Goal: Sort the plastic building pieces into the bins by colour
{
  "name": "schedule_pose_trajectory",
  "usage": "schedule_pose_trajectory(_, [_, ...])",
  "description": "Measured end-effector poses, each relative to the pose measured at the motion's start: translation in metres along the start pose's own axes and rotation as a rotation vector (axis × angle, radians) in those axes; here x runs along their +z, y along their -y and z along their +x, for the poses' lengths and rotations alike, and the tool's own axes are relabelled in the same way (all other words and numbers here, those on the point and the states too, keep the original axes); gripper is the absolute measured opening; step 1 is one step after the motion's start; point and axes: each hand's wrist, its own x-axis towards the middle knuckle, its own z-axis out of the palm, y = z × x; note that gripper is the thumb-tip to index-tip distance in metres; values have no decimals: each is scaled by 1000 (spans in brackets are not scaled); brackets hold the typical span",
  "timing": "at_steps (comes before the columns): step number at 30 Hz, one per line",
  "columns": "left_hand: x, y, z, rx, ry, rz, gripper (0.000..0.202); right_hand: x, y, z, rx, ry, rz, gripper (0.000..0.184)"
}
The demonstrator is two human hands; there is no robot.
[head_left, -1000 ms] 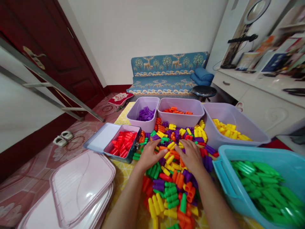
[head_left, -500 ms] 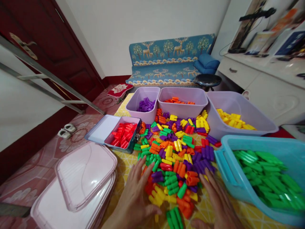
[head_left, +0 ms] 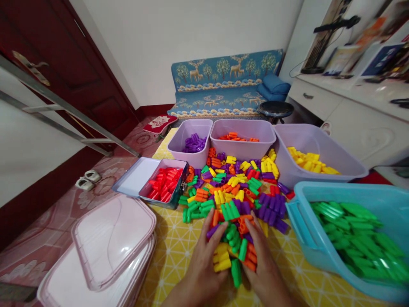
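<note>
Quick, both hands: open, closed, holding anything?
Left hand: open, cupped beside yellow blocks; no firm grip visible.
Right hand: open, cupped beside orange blocks; no firm grip visible.

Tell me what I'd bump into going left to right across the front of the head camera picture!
Stacked pale pink lids → left hand → multicoloured plastic pieces between the hands → right hand → turquoise tub with green plastic pieces inside.

Tubular plastic pieces [head_left: 230, 210] in five colours lie jumbled on the yellow tabletop [head_left: 169, 243].
</note>
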Motion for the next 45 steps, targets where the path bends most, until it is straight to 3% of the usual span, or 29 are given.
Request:
schedule_pose_trajectory(3, [-7,-12,24,-32,-54,-113,86,0,2,17,6,-21,82,74])
schedule_pose_trajectory(7, [-26,-21,73,55,-97,-96,76,-7,13,60,40,-25,173,75])
schedule_pose_trajectory(10, [-35,-16,110,125,-39,6,76,-12,15,100,-22,-32,99,69])
schedule_pose_trajectory(14, [-30,-2,137,168,-99,136,85,-14,7,136,-93,-69,-30,70])
schedule_pose_trajectory(19, [-20,12,136,224,-140,215,76,-6,0,137,-137,-57,-36,75])
schedule_pose_trajectory(26, [-20,16,132,228,-215,229,37,2,-9,127,-170,-109,-20,46])
schedule_pose_trajectory(35, [-16,13,129,204,-231,271,37,3,-12,129,-197,-153,24,37])
schedule_pose_trajectory(45, [-18,11,126,229,-237,275,37,-2,-9,124,-184,-111,101,42])
